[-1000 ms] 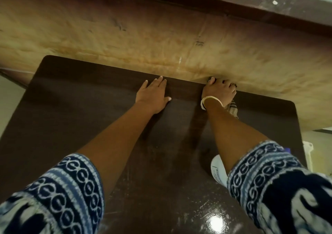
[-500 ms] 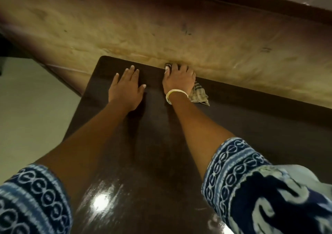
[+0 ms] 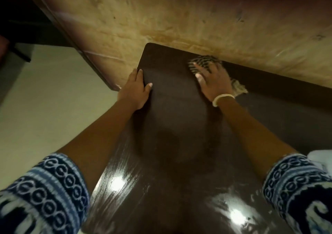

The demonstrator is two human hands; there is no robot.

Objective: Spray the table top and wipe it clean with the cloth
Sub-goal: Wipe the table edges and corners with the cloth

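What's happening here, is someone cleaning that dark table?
Yes. A person is leaning over a dark glossy table top and wiping it. The right hand presses a checked cloth flat against the far edge of the table, next to the tan wall. The left hand rests on the table's left edge, fingers over the rim, as if bracing. Streaks and shiny patches show on the near part of the surface. No spray bottle is clearly in view.
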